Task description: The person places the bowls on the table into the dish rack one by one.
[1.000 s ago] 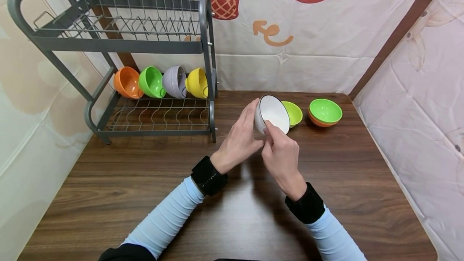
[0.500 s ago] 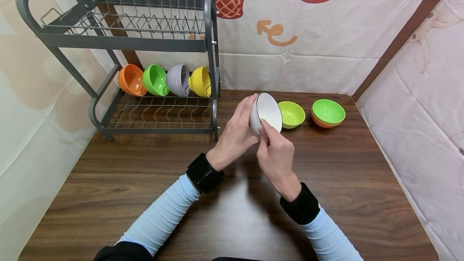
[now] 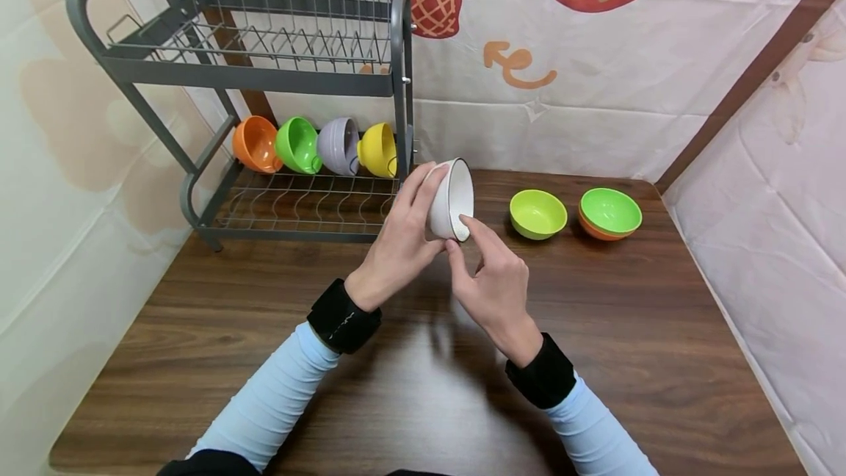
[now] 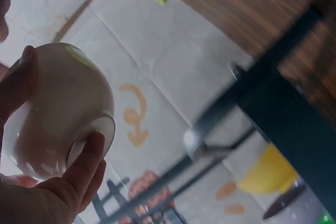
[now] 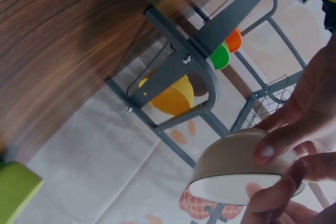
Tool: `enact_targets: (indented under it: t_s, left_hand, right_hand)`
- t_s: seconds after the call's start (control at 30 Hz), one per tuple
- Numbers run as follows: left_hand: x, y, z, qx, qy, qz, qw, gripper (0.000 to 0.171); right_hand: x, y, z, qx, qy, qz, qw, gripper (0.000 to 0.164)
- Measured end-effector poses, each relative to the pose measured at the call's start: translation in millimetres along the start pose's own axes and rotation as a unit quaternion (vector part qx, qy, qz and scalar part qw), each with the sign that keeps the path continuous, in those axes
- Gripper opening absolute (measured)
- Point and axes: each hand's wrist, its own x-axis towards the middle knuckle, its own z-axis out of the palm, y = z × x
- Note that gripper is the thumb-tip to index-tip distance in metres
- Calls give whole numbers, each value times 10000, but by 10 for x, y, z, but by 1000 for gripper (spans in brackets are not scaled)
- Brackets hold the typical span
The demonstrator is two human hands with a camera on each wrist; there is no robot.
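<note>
- Both hands and the white bowl [image 3: 452, 200] have moved left in the head view, nearer the rack, and the bowl is turned further, its mouth showing narrower.
- Nearest, blue sleeves [image 3: 277, 395] with black wrist straps [image 3: 344, 316] rise from the lower edge and angle in toward the middle; slow, matched forearms would, I judge, best keep the bowl steady.
- For a sure hold, the left hand [image 3: 399, 237] should probably carry the weight at the base while the right hand [image 3: 492, 278] only guides the rim, easing off once the base feels firm.
- Left hand: curved round the bowl's outside; the left wrist view shows fingers at its foot. Right hand: a narrow pinch at the rim's lower edge, index over the inside, thumb below; how hard it presses, I cannot tell.
- Bowl: mid-frame, off the table [image 3: 410, 402], tipped on its side, mouth to the right.
- Right of centre, farther back, a lime bowl [image 3: 538, 214] stands just beside a green bowl [image 3: 611, 210] nested in an orange bowl [image 3: 598, 232].
- Upper left, the rack [image 3: 247, 78] holds four tilted bowls [image 3: 297, 145] in a row on its lower shelf; its right post looks the likeliest thing to knock.
- Farthest, a printed cloth [image 3: 595, 57] hangs across the top.
</note>
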Motion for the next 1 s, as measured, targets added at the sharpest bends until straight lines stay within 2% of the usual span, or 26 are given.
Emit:
enact_targets:
  t_s: [0.17, 0.4, 0.57, 0.67, 1.0]
  left_hand:
    - [-47, -78, -174, 166, 124, -19, 9998, 111]
    - [-92, -167, -405, 324, 218, -169, 9991, 111]
    - [-146, -221, -544, 454, 172, -344, 9982, 113]
    - [-183, -256, -615, 542, 159, -393, 9976, 112]
    - [-324, -371, -794, 781, 57, -581, 9952, 108]
  right_hand:
    - [0, 19, 107, 4, -208, 305, 9993, 40]
    - [39, 73, 324, -205, -1098, 658, 9916, 54]
    - [46, 100, 506, -286, -1937, 457, 9796, 65]
    - [56, 96, 609, -288, -2273, 261, 9731, 71]
    - [71, 59, 781, -138, -2632, 66, 9646, 70]
